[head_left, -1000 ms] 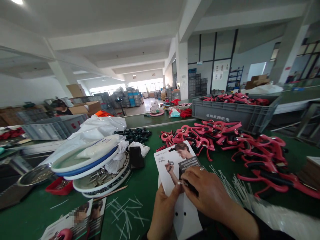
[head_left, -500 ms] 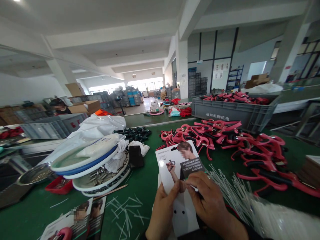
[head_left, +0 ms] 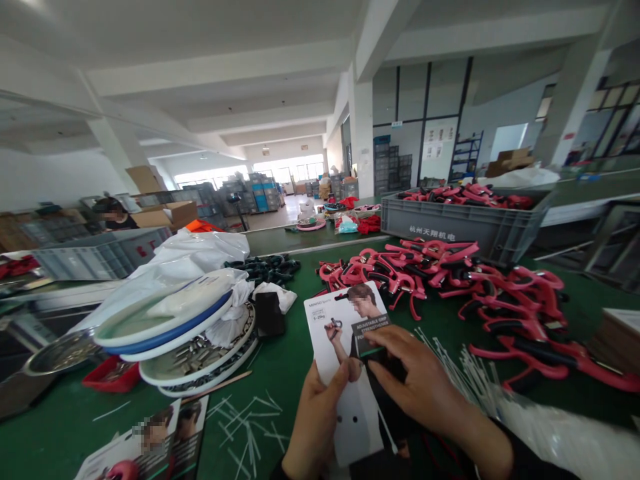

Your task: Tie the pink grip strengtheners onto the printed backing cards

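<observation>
My left hand (head_left: 320, 413) is closed on the lower left edge of a printed backing card (head_left: 325, 347) for a grip strengthener, thumb across its front. Over the card's right side, my right hand (head_left: 420, 373) lies with fingers stretched and thumb apart, touching the printed face. A white cable tie (head_left: 387, 427) hangs down the card's lower front, its upper end hidden by my right hand. Two small punched holes show low on the card. Behind it lies a pile of pink and black hand grips (head_left: 400, 267).
A grey crate (head_left: 465, 223) of more pink grips stands behind. Loose cable ties (head_left: 465, 367) and a plastic bag (head_left: 565, 427) lie right. Left are stacked trays (head_left: 165, 347) with metal parts, a red dish (head_left: 111, 377), carded grips (head_left: 145, 443) and scattered tie offcuts (head_left: 250, 427).
My right fingers have gone from a pinch at the card's middle to stretched out over it. The white tie now hangs down the card's front.
</observation>
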`<state>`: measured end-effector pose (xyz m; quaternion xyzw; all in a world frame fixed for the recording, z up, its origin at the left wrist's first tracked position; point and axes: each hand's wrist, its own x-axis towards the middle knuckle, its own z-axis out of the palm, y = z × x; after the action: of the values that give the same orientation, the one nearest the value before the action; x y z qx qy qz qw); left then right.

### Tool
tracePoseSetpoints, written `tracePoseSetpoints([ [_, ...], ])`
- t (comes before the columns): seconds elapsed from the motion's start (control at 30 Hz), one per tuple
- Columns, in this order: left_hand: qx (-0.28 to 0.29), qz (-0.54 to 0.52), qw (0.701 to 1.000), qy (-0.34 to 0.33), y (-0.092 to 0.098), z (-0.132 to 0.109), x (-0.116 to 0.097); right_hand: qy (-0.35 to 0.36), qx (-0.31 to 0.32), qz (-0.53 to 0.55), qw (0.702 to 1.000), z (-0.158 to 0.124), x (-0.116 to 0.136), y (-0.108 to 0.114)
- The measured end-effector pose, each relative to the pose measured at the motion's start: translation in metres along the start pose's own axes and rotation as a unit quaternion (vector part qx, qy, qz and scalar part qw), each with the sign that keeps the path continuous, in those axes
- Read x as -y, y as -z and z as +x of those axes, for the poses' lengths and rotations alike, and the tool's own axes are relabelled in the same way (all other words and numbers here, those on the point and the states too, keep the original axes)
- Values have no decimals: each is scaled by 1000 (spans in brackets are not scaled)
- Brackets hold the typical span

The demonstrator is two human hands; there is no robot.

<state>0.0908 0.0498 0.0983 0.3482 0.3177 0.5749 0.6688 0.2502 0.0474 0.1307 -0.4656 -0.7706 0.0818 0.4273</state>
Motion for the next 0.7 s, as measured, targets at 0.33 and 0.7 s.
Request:
tracePoseSetpoints([
  [0.33,18,34,998,49,4,1,1,110,-84,-17,990,13,2,-16],
  [0.7,-20,44,997,54,32,20,-24,-285,221,-338,869,-4,-116,50],
])
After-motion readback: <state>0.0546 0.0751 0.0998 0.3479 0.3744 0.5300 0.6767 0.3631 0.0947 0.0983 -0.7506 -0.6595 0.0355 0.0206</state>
